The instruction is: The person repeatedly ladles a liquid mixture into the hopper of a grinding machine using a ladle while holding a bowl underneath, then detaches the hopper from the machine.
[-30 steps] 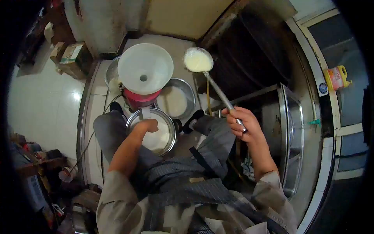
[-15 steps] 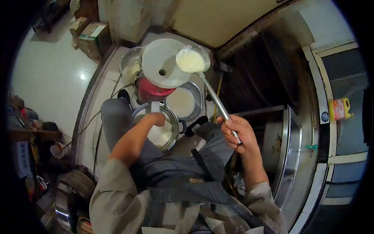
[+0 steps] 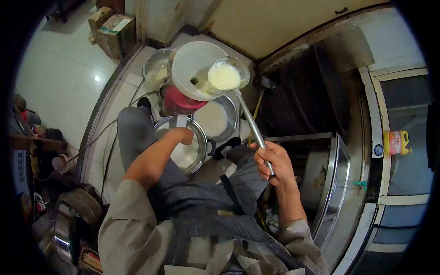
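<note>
My right hand (image 3: 276, 164) is wrapped around the long metal handle of a ladle (image 3: 250, 117). The bowl of the ladle holds pale, creamy batter (image 3: 224, 76) and hangs over the right rim of a wide white funnel hopper (image 3: 190, 57). Some pale liquid lies inside the hopper, near its dark hole. Below the hopper is the red body of a machine (image 3: 178, 99). My left hand (image 3: 183, 136) is closed just under its pale spout (image 3: 181, 120), above a steel pot (image 3: 202, 158) of whitish liquid; what its fingers hold is hidden.
A steel basin (image 3: 233, 120) of pale liquid stands right of the machine, and another bowl (image 3: 149, 68) is behind it at left. Cardboard boxes (image 3: 114, 34) stand at upper left. A metal-framed rack (image 3: 331, 183) is at right. A cable (image 3: 110, 137) runs along the floor.
The ladle's bowl has tipped a little toward the hopper, and pale liquid now shows inside it. My right hand has shifted slightly left and down the view. My left hand stays by the spout.
</note>
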Action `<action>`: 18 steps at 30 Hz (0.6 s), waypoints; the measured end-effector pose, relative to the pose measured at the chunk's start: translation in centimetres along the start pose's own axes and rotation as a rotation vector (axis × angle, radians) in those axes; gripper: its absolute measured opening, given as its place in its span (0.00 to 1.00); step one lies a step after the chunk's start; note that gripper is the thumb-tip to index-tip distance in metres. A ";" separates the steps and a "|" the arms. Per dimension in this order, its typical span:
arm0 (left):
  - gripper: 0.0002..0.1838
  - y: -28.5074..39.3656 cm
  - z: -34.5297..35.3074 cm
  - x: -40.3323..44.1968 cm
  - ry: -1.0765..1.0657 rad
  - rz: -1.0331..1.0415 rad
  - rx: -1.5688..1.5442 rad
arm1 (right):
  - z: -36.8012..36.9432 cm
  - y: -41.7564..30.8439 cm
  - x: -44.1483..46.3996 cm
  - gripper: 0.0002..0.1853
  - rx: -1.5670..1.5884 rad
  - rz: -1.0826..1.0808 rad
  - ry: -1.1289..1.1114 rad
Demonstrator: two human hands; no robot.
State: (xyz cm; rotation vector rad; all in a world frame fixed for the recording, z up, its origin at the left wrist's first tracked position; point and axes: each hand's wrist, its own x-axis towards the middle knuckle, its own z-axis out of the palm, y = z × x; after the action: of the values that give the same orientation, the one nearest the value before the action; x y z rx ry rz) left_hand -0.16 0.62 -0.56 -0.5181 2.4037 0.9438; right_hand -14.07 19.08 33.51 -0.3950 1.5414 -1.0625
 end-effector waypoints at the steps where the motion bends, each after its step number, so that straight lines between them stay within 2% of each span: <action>1: 0.17 0.1 -0.2 -0.2 -0.001 0.000 -0.003 | 0.0 0.0 0.0 0.14 -0.002 0.004 0.015; 18: 0.16 -0.2 0.0 0.4 0.000 0.019 0.020 | -0.2 0.2 -0.9 0.14 -0.069 -0.045 0.038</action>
State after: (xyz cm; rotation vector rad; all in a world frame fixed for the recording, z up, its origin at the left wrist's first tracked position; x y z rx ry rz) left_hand -0.39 0.44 -0.94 -0.4882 2.4195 0.9268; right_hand -13.93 19.92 33.88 -0.4609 1.6128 -1.0586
